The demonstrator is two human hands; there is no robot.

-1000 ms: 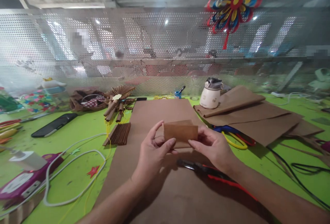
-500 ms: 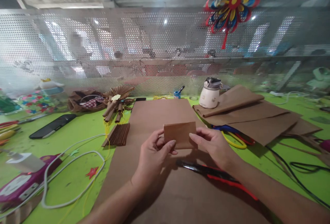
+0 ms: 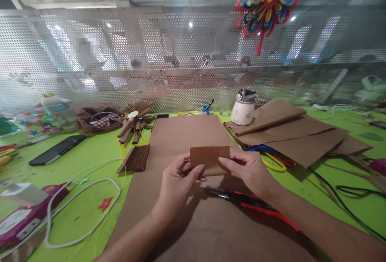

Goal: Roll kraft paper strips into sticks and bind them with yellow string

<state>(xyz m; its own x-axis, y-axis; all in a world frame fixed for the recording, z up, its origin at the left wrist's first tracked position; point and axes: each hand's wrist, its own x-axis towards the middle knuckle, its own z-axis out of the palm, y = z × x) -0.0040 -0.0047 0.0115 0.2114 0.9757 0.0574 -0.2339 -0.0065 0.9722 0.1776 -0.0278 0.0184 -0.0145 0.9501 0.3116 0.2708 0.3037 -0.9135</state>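
Note:
A small folded piece of brown paper (image 3: 209, 159) is held up between both hands. My left hand (image 3: 182, 179) pinches its left edge, thumb in front and fingers behind. On the right edge, my right hand (image 3: 247, 167) grips it the same way. Beneath the hands lies a large brown paper sheet (image 3: 187, 131) that runs toward the back of the table. Red-and-black scissors (image 3: 241, 197) rest on that sheet, partly hidden under my right forearm. A pleated strip of brown paper (image 3: 137, 159) sits by the sheet's left edge.
Left on the green table are a phone (image 3: 57, 149), a purple power strip (image 3: 30, 213), a white cable (image 3: 81, 238) and a paper flower bundle (image 3: 135, 121). To the right stand a white bottle (image 3: 243, 109), stacked brown paper (image 3: 289, 133) and blue-and-yellow-handled scissors (image 3: 271, 161).
The folded paper has tilted slightly, its top edge now more level. Both hands keep their hold on it. The whole view has shifted a little.

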